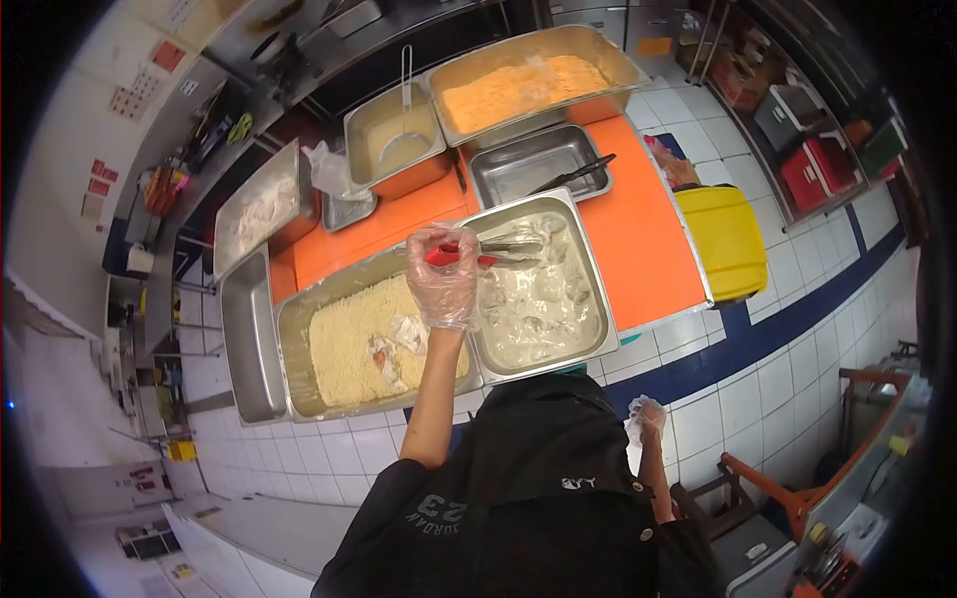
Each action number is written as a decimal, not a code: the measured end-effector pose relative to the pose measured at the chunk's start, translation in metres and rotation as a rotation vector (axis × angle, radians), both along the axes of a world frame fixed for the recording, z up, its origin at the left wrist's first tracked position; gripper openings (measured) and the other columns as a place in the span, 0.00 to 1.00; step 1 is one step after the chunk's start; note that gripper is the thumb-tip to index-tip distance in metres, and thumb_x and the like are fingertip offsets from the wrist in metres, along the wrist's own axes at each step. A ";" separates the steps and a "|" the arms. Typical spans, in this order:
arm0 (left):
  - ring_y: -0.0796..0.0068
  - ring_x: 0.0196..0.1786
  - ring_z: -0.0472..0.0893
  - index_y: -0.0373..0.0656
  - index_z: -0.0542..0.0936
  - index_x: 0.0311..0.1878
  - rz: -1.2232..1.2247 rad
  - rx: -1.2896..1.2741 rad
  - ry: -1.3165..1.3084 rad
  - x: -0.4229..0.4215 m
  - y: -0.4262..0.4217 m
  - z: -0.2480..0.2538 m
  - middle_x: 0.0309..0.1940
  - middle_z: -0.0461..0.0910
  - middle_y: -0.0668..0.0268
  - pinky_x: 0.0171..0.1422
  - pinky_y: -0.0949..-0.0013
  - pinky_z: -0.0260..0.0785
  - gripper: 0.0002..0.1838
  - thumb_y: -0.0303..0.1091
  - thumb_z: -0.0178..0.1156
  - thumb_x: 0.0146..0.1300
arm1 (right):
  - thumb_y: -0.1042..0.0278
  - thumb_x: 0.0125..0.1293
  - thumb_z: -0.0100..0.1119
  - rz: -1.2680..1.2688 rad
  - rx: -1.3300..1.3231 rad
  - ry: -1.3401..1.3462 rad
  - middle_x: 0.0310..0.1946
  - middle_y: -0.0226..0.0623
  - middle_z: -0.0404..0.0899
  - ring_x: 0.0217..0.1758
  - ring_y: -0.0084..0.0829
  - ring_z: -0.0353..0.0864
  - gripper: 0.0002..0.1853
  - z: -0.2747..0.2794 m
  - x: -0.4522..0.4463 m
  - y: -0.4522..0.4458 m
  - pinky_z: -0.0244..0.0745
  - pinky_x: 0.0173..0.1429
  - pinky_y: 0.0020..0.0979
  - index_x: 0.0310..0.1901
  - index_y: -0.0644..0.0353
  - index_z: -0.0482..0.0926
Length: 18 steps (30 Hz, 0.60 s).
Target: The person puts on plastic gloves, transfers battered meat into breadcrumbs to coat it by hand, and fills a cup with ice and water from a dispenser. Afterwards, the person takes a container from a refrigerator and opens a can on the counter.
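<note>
Gripping red-handled tongs above the batter, your left hand works over the steel pan

Your left hand (442, 284), in a loose, crinkled clear plastic glove, is closed around the red grips of the metal tongs (513, 249). They lie over the upper part of the batter pan (598, 284), their long axis running roughly across your view, tips pointing right, away from the crumb pan (296, 359). Their slim, shiny arms look slightly parted; you cannot tell whether the tips touch the batter (528, 319), which is pale, glossy and thick, with rounded lumps beneath its surface.

Just left, the rectangular crumb pan holds dry, grainy, cream-colored crumbs (349, 334), with irregular, partly coated pieces (387, 359) lying near your wrist. A long, smooth steel pan (249, 339) stands beyond it on the left.

Past the batter pan, a shallow metal tray (508, 169) with rounded corners holds a black-handled utensil (583, 172), set diagonally. Farther off, a wire-handled ladle (407, 95) leans in a deep pan (404, 177) of pale liquid, beside a wide pan (538, 120) of powdery orange coating. The surface (648, 229) is flat and bright orange.

Your right hand (646, 414), also gloved, hangs low by your side, above white floor tiles; you cannot tell how its fingers are closed.
</note>
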<state>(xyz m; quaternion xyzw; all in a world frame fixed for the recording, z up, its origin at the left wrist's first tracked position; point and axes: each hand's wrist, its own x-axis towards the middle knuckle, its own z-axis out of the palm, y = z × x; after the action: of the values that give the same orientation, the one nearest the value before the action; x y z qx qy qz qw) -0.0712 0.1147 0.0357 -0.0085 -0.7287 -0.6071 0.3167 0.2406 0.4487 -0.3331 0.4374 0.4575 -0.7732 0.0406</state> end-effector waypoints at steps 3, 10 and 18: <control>0.79 0.37 0.76 0.40 0.72 0.37 -0.052 0.140 -0.006 -0.002 0.005 -0.009 0.35 0.77 0.64 0.44 0.73 0.73 0.08 0.21 0.63 0.60 | 0.75 0.64 0.56 0.140 0.211 -0.093 0.24 0.30 0.77 0.27 0.23 0.78 0.04 -0.008 0.012 -0.001 0.71 0.25 0.24 0.33 0.54 0.78; 0.64 0.37 0.82 0.40 0.77 0.44 0.056 -0.647 -0.235 -0.001 -0.051 -0.089 0.35 0.80 0.58 0.43 0.63 0.76 0.08 0.32 0.59 0.65 | 0.63 0.68 0.54 0.286 0.421 -0.219 0.31 0.34 0.82 0.30 0.25 0.82 0.15 -0.061 0.043 0.024 0.75 0.28 0.23 0.51 0.60 0.80; 0.52 0.40 0.82 0.42 0.83 0.42 0.476 -0.724 -0.557 0.093 -0.266 -0.090 0.37 0.83 0.51 0.46 0.56 0.73 0.13 0.40 0.55 0.67 | 0.54 0.72 0.47 0.235 1.254 0.566 0.32 0.39 0.75 0.34 0.34 0.74 0.20 0.237 -0.118 -0.094 0.71 0.41 0.35 0.41 0.66 0.77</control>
<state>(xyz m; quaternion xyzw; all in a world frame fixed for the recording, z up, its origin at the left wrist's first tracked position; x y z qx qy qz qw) 0.0215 -0.1508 -0.0545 0.2106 -0.9307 -0.2060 0.2168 0.1228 0.3552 -0.0964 0.1073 0.8548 -0.4379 -0.2570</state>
